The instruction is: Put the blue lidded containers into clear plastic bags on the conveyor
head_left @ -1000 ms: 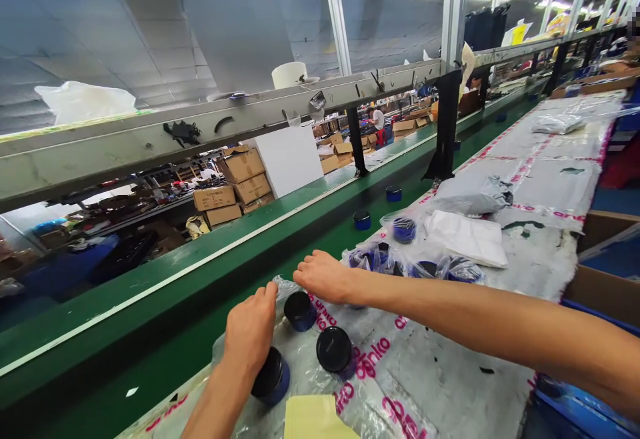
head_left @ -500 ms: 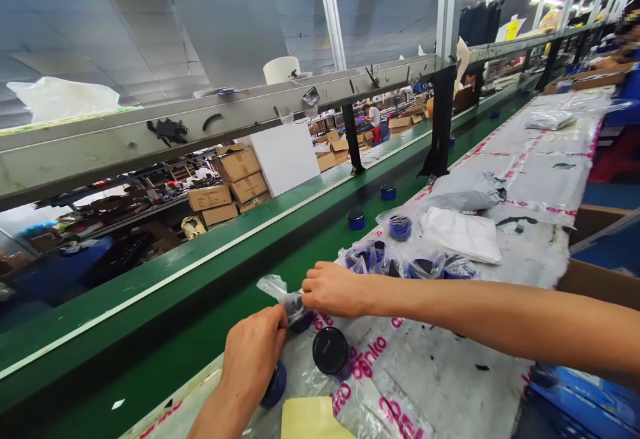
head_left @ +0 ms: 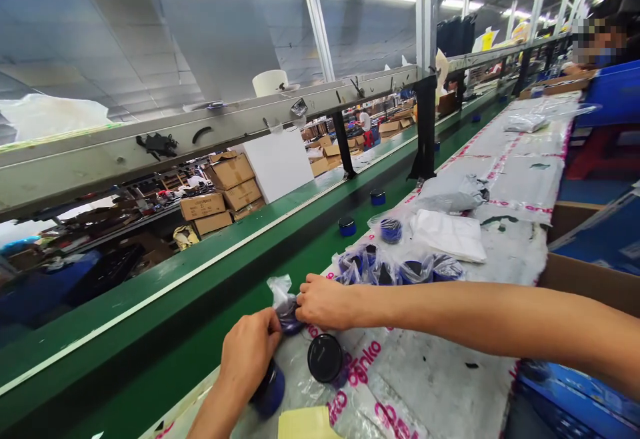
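Observation:
A small blue cylinder in a clear plastic bag (head_left: 289,312) sits at the belt-side edge of the covered table, the bag's loose end sticking up. My left hand (head_left: 250,352) pinches it from the left with curled fingers. From the right, my right hand (head_left: 325,302) grips the same bag, its fingertips partly hidden. Just below stands a blue cylinder with a glossy black top (head_left: 325,357), unbagged. Another dark blue cylinder (head_left: 271,391) lies under my left wrist, partly covered by it. Beyond my right hand, several bagged blue cylinders (head_left: 415,271) are grouped together.
A green conveyor belt (head_left: 200,332) runs along the left, carrying more blue cylinders (head_left: 347,226). White bags (head_left: 447,234) lie farther up the table. Yellow paper (head_left: 307,423) is at the near edge. A metal rail (head_left: 225,125) crosses above the belt. A person (head_left: 600,42) is at far right.
The camera view has shifted slightly. Both hands stay at the bagged cylinder, whose loose bag end now stands more upright. The left hand uncovers more of the cylinder under its wrist.

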Tool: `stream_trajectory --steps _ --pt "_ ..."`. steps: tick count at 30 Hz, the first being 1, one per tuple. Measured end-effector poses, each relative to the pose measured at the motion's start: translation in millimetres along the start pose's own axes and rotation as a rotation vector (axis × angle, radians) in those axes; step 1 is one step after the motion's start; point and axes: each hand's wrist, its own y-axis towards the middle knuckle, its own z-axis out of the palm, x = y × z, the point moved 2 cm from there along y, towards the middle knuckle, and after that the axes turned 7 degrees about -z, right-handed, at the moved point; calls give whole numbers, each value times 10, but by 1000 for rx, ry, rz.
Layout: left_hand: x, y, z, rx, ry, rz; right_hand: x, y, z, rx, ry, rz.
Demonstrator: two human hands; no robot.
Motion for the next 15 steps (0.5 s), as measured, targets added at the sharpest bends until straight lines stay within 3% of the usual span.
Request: stream_trajectory --steps 8,15 --pt "181 130 197 94 -289 -141 -119 -14 53 12 76 94" --pt "138 219 184 120 -301 -133 -78 14 108 18 139 121"
